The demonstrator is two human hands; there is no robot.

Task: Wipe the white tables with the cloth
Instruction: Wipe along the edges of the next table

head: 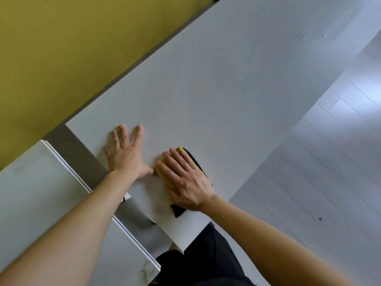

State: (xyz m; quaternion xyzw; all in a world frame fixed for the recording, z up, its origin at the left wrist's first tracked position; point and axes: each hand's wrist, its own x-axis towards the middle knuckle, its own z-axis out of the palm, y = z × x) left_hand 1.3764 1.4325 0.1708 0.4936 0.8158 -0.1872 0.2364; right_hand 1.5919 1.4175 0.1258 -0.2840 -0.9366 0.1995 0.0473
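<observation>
Both hands lie flat: our right hand [185,180] presses the cloth [177,211], long axis along its fingers, left hand [125,155] spread just beside, table [226,79] stretching ahead.

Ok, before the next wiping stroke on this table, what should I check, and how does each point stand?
1. Flat right hand on the cloth: ok.
2. Cloth lying on the table: ok.
3. Stroke path free of the left hand: not ok, its thumb sits right beside the cloth.
4. Whole table wiped: not ok, faint smears show farther along.
5. Cloth damp enough: cannot tell.
6. Wiping of the neighbouring table done: cannot tell.
</observation>
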